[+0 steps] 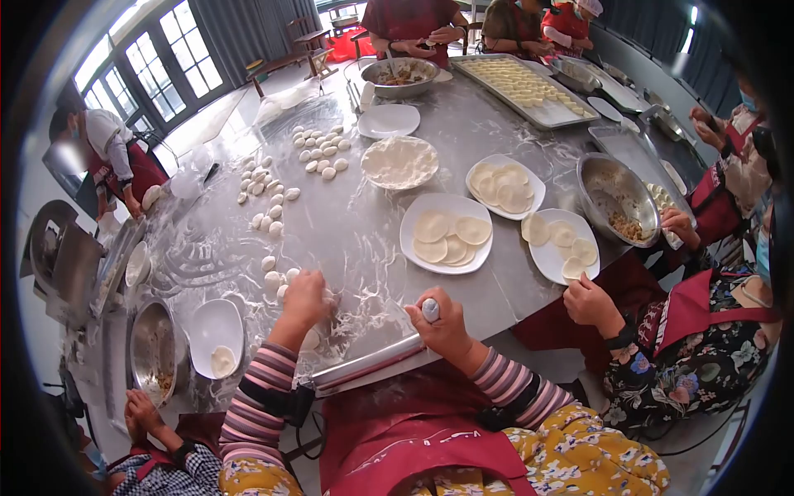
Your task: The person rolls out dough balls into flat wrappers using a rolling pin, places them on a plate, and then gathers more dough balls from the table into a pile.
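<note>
My right hand (447, 324) is closed around a rolling pin, whose pale rounded end (430, 310) pokes out above the fist near the table's front edge. On the floured steel, my left hand (305, 299) is lowered beside several small dough balls (272, 280); its back faces me and hides the fingers. Another piece of dough (312, 340) lies by my left wrist. Beyond my right hand stands a white plate (409, 250) holding several round wrappers (432, 225).
Several dough balls (318, 151) lie farther back beside a flour bowl (399, 163). At right, a co-worker's hand (589, 299) touches a wrapper on another plate (546, 263), near a filling bowl (594, 165). A second filling bowl (153, 331) stands left, by a co-worker's hands (145, 411).
</note>
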The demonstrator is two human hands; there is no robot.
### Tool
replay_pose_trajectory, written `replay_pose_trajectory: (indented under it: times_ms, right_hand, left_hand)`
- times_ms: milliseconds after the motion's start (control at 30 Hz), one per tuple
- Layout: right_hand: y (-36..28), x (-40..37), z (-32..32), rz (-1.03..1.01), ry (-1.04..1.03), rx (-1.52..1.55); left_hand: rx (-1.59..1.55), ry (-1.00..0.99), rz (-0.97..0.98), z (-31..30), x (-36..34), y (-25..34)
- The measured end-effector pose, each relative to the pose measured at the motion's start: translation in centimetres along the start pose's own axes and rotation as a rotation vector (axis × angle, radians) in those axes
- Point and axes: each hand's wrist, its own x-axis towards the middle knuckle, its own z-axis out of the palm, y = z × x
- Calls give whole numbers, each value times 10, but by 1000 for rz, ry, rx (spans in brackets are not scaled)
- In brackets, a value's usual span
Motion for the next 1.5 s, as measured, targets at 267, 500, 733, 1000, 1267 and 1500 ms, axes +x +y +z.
replay_pose_trajectory:
  times_ms: [267,500,733,1000,1267,1500]
  right_hand:
    - [-5,-6,-3,4,14,-59]
    - [21,21,22,78,-27,-47]
    - [31,44,42,-7,-12,-117]
    - [33,12,20,116,36,-61]
    - [22,40,36,-37,34,-165]
    - [20,0,13,183,47,-76]
  left_hand:
    - [-840,-371,-132,13,-38,14]
    - [-628,-244,-3,9,-58,20]
    - [-522,-199,13,11,-50,20]
    - [-700,-190,-33,18,-71,25]
    - [-653,-294,142,14,-49,20]
    - [-768,-294,32,13,-66,19]
